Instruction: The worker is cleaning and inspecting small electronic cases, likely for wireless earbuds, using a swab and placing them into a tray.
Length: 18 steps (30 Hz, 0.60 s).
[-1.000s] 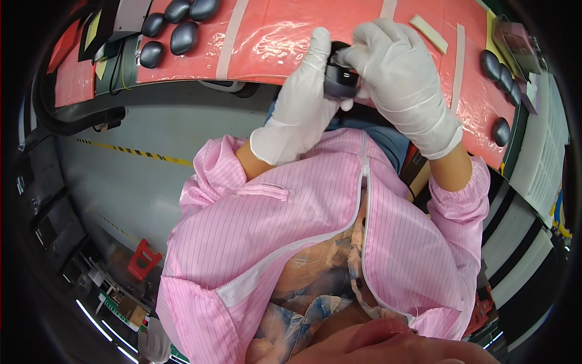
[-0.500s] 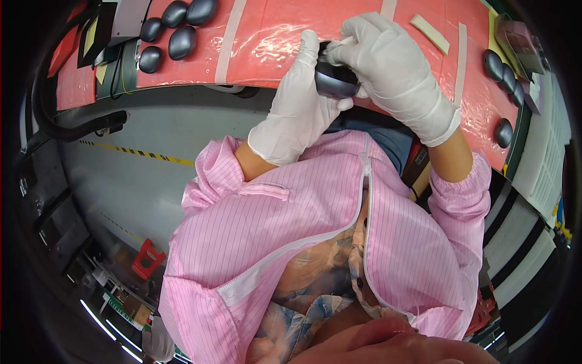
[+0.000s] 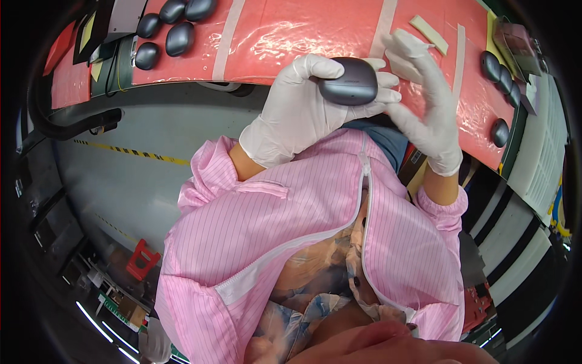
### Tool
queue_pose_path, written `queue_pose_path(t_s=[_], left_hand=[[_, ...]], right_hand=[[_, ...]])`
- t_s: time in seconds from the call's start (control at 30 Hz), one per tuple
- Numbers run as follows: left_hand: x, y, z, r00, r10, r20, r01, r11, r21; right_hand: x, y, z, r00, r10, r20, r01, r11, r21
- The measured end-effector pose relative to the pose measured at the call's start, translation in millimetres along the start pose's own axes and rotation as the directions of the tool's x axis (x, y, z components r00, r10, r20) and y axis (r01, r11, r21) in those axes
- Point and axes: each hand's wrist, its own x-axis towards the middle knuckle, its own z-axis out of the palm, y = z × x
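Note:
My left hand (image 3: 294, 112), in a white glove, holds a dark grey-blue earbud case (image 3: 348, 82). The thumb rests on its near left end, while the fingers reach behind it and show past its right side. The case is closed, its smooth rounded face turned up. To its right is my gloved right hand (image 3: 438, 121), open with fingers apart and clear of the case. Several similar cases (image 3: 180, 39) lie at the far left of the red-covered bench (image 3: 291, 42), and several more (image 3: 505, 79) lie along its right edge.
A pale flat strip (image 3: 429, 34) lies on the bench beyond my right hand. Light tape bands (image 3: 229, 39) cross the red cover. At left, a black curved tube (image 3: 79, 127) stands out over the grey floor (image 3: 163, 121). Farther back is a red stool (image 3: 143, 259).
The case has turned in my left hand and now appears closed, with its broad face up. My right hand has let go of it, moved right and spread its fingers.

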Motion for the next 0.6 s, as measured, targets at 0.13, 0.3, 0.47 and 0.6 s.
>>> queue_pose_path(t_s=[0.13, 0.3, 0.47, 0.6], left_hand=[[-2, -3, -1, 0.997, -0.062, 0.052, 0.061, 0.998, 0.018], [-8, -3, -2, 0.997, -0.071, 0.005, 0.071, 0.997, -0.014], [-5, -3, -16, 0.99, -0.071, 0.119, 0.089, 0.984, -0.155], [-7, -2, -10, 0.991, -0.094, 0.1, 0.112, 0.975, -0.191]], right_hand=[[1, 4, 4, 0.98, -0.059, 0.19, 0.031, 0.988, 0.149], [-8, -2, 17, 0.98, 0.043, 0.197, -0.108, 0.936, 0.335], [-10, 0, 26, 0.995, -0.037, 0.093, 0.004, 0.943, 0.333], [-15, -1, 27, 0.989, 0.08, 0.125, -0.123, 0.91, 0.395]])
